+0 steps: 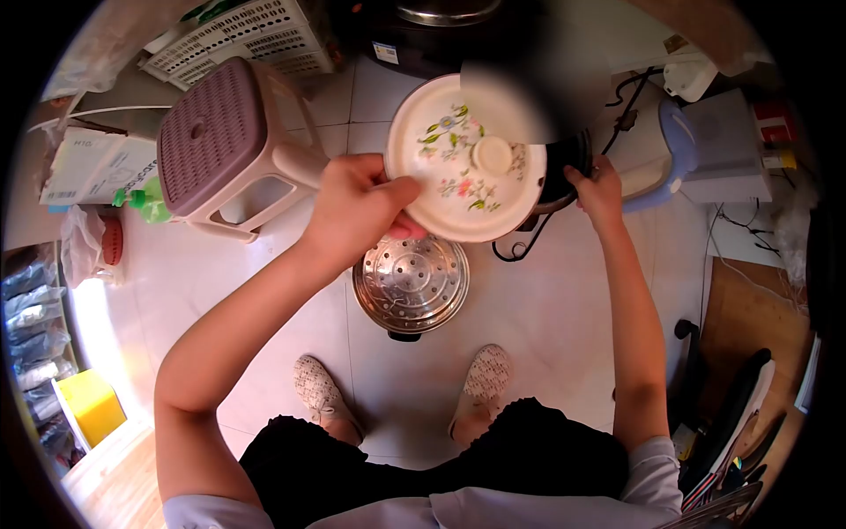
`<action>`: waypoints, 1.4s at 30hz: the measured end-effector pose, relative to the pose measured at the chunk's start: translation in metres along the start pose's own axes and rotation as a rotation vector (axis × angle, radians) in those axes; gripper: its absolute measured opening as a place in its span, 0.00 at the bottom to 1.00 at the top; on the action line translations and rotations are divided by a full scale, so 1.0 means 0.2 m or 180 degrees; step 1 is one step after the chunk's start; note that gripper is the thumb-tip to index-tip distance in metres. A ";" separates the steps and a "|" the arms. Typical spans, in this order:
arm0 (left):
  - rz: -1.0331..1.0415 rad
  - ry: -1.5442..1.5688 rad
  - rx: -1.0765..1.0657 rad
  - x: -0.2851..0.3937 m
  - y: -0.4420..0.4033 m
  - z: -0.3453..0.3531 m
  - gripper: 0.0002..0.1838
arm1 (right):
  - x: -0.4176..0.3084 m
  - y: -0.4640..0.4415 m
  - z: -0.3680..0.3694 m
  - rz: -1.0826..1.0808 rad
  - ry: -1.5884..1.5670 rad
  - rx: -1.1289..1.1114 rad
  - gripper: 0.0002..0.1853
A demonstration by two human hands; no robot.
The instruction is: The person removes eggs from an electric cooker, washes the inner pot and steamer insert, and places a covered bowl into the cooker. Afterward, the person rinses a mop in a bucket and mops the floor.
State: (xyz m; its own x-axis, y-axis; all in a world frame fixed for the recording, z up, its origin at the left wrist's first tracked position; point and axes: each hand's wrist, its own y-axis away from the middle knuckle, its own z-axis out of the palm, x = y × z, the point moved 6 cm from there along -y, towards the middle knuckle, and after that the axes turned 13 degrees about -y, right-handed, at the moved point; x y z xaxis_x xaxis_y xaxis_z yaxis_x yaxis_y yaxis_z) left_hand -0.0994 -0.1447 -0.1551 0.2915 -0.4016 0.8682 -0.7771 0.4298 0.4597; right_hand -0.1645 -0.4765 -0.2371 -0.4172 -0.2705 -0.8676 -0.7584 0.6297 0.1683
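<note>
My left hand (354,203) is closed on the left edge of a cream enamel lid (454,167) with painted flowers and a round knob. The lid is held up, its top facing me. To the right of it, my right hand (601,189) grips the rim of a dark pot (559,183), which the lid and a grey blurred patch partly hide. On the floor below the lid sits a shiny perforated steamer tray (411,284) on a vessel, with a black handle showing at the front.
A purple-topped plastic stool (214,132) stands at left, near a white slotted crate (242,44). A black appliance (423,40) is at the back. At right are a blue-edged item (674,154), a grey box (724,145) and cables. My feet are on the tiles in front.
</note>
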 end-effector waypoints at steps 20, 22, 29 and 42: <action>-0.0704 -0.0263 0.0264 -0.35 0.54 -0.36 0.08 | -0.12 -0.08 -0.03 0.0591 -0.2164 0.0006 0.17; -0.0775 -0.0143 0.0293 -0.38 0.58 -0.39 0.09 | -0.12 -0.06 -0.03 0.0262 -0.2371 0.0117 0.18; -0.0653 -0.0274 0.0584 -0.42 0.65 -0.52 0.08 | -0.18 0.03 -0.14 0.0330 -0.2617 -0.0032 0.17; -0.0798 -0.0116 0.0994 -0.55 0.77 -0.66 0.09 | -0.29 0.49 -0.28 0.0399 -0.2856 -0.0307 0.29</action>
State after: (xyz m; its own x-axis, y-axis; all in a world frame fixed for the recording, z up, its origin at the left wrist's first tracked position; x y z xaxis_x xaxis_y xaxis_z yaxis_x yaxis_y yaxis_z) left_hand -0.1775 0.0732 -0.1556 0.4779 -0.4935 0.7266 -0.8182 0.0508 0.5726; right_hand -0.2437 -0.4398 -0.1439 0.0163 0.4894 -0.8719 -0.7891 0.5418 0.2894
